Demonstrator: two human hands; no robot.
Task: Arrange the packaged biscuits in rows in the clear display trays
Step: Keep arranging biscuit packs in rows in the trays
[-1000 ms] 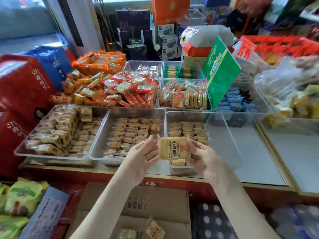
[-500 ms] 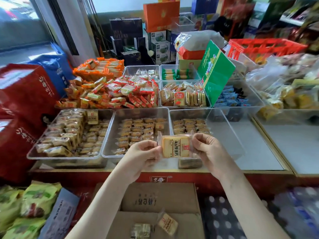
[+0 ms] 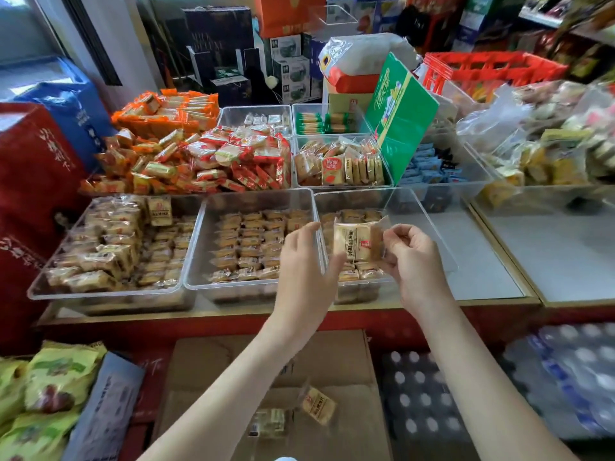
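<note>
Right hand (image 3: 412, 257) pinched a biscuit packet (image 3: 351, 241) over the near-left corner of the right tray (image 3: 416, 207); left hand (image 3: 299, 271), fingers slack, possibly touching it, hid some biscuit rows (image 3: 249, 241).

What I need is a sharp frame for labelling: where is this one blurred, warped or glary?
Head view: the biscuit packet is fairly sharp; the bagged snacks at right smear with motion blur; wide-angle distortion leans the door frame; the clear tray wall shows a pale sheen.
</note>
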